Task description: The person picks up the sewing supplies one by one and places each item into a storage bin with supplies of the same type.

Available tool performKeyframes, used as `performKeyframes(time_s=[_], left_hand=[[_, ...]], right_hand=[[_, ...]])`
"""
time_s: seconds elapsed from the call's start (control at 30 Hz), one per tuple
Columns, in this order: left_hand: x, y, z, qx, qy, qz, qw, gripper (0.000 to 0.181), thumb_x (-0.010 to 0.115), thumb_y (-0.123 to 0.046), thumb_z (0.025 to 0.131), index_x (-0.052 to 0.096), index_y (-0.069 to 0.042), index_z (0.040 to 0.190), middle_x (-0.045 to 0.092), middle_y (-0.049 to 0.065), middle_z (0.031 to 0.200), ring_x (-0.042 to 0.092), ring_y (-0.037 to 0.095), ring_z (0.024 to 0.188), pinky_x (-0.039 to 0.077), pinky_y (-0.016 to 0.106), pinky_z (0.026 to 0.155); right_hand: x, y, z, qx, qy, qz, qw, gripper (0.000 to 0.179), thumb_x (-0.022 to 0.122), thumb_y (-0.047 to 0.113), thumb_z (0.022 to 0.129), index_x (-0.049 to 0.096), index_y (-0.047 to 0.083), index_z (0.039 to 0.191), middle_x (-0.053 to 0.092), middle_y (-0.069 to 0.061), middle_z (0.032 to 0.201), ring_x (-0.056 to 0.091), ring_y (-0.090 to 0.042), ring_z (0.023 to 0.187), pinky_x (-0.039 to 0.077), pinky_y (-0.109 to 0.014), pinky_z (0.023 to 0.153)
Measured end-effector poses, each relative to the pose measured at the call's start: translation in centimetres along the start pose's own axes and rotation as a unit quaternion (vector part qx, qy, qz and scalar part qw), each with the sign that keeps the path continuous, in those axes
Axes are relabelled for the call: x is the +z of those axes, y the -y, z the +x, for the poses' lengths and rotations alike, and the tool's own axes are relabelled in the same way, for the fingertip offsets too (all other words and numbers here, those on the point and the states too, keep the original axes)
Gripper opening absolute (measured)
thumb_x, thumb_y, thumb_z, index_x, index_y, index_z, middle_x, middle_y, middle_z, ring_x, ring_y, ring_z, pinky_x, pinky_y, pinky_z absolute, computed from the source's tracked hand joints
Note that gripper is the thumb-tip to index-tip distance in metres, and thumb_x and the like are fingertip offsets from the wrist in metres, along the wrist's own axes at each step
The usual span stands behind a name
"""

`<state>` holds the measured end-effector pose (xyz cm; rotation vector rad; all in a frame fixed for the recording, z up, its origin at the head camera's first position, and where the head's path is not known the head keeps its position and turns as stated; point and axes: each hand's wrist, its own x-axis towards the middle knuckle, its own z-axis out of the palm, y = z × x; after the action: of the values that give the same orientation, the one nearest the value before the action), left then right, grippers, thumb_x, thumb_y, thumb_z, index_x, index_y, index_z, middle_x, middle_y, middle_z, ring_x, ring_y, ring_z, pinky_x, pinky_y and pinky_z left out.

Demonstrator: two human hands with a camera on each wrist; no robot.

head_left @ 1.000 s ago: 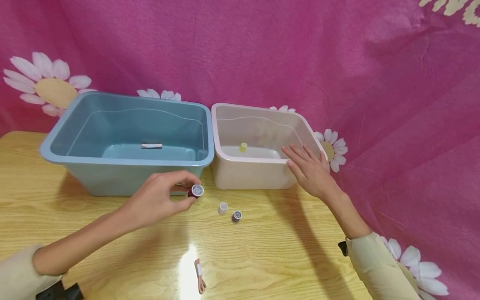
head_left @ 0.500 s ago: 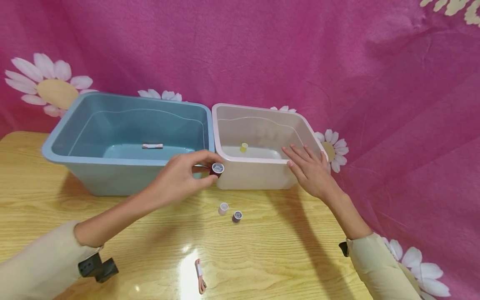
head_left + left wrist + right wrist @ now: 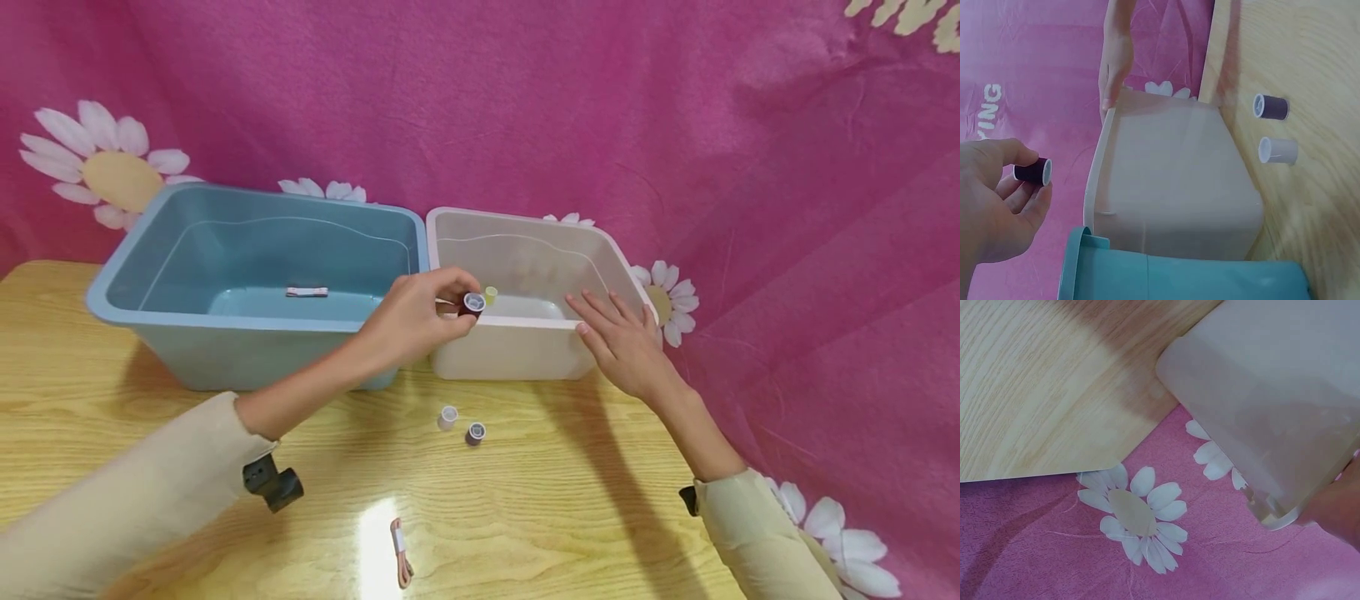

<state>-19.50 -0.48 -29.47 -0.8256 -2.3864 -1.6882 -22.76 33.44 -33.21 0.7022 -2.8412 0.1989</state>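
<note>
My left hand point(image 3: 417, 315) pinches a dark purple thread spool point(image 3: 1033, 171) between thumb and fingers, above the near rim of the pale bin point(image 3: 510, 354). My right hand point(image 3: 624, 343) rests on that bin's near right rim with its fingers spread and straight; in the right wrist view only part of the hand point(image 3: 1338, 509) shows at the rim. A yellow spool point(image 3: 491, 294) sits inside the pale bin. On the table in front stand a white spool point(image 3: 447, 417) and a second dark spool point(image 3: 476, 433).
Left of the pale bin stands a blue bin point(image 3: 255, 321), with a small banded bundle point(image 3: 307, 292) on its floor. A folded pinkish cord point(image 3: 401, 552) with a white band lies near the table's point(image 3: 562, 517) front. Behind hangs a pink flowered cloth point(image 3: 480, 100).
My left hand has carried the dark purple spool up and to the right, from beside the blue bin to over the pale bin's rim. The right hand has stayed in place.
</note>
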Motion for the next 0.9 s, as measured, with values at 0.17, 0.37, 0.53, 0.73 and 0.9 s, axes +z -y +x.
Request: performKeyframes(time_s=[0.17, 0.37, 0.53, 0.73, 0.9], left_hand=[[0.6, 0.2, 1.7, -0.007, 0.008, 0.025, 0.9996, 0.020, 0.069, -0.001, 0.086, 0.068, -0.003, 0.107, 0.073, 0.004, 0.098, 0.069, 0.016, 0.093, 0.053, 0.027, 0.085], [1.4, 0.8, 3.3, -0.010, 0.025, 0.038, 0.9989, 0.020, 0.069, -0.001, 0.086, 0.067, -0.002, 0.105, 0.071, 0.005, 0.094, 0.068, 0.016, 0.091, 0.053, 0.028, 0.081], [2.0, 1.3, 4.4, -0.014, 0.034, 0.042, 0.9984, 0.020, 0.068, 0.000, 0.086, 0.067, -0.002, 0.106, 0.071, 0.005, 0.094, 0.067, 0.015, 0.090, 0.052, 0.027, 0.080], [2.6, 1.6, 6.4, -0.028, 0.037, 0.041, 0.9981, 0.018, 0.068, 0.001, 0.086, 0.066, -0.002, 0.104, 0.070, 0.005, 0.092, 0.065, 0.015, 0.087, 0.049, 0.025, 0.077], [3.0, 1.9, 8.3, -0.027, 0.034, 0.072, 0.9965, 0.016, 0.069, 0.001, 0.086, 0.065, -0.001, 0.101, 0.070, 0.007, 0.091, 0.064, 0.016, 0.085, 0.047, 0.023, 0.075]], right_hand=[[0.0, 0.0, 0.1, -0.001, -0.001, 0.003, 1.0000, 0.048, 0.038, 0.041, 0.108, 0.044, 0.026, 0.152, 0.039, -0.007, 0.156, 0.026, -0.043, 0.143, 0.005, -0.075, 0.106], [0.1, -0.2, 0.0, -0.001, -0.001, 0.005, 1.0000, 0.048, 0.038, 0.041, 0.107, 0.043, 0.026, 0.152, 0.038, -0.007, 0.156, 0.025, -0.043, 0.143, 0.005, -0.075, 0.106], [0.2, -0.2, -0.2, -0.004, -0.002, 0.001, 1.0000, 0.047, 0.039, 0.040, 0.107, 0.043, 0.027, 0.153, 0.039, -0.007, 0.156, 0.027, -0.044, 0.143, 0.007, -0.076, 0.105], [0.3, -0.2, 0.0, -0.005, -0.004, 0.001, 1.0000, 0.047, 0.039, 0.040, 0.107, 0.043, 0.027, 0.153, 0.039, -0.007, 0.156, 0.027, -0.044, 0.142, 0.007, -0.075, 0.105], [0.2, -0.2, -0.1, -0.005, -0.006, 0.001, 1.0000, 0.047, 0.039, 0.040, 0.107, 0.043, 0.026, 0.152, 0.039, -0.008, 0.156, 0.027, -0.044, 0.142, 0.007, -0.075, 0.105]])
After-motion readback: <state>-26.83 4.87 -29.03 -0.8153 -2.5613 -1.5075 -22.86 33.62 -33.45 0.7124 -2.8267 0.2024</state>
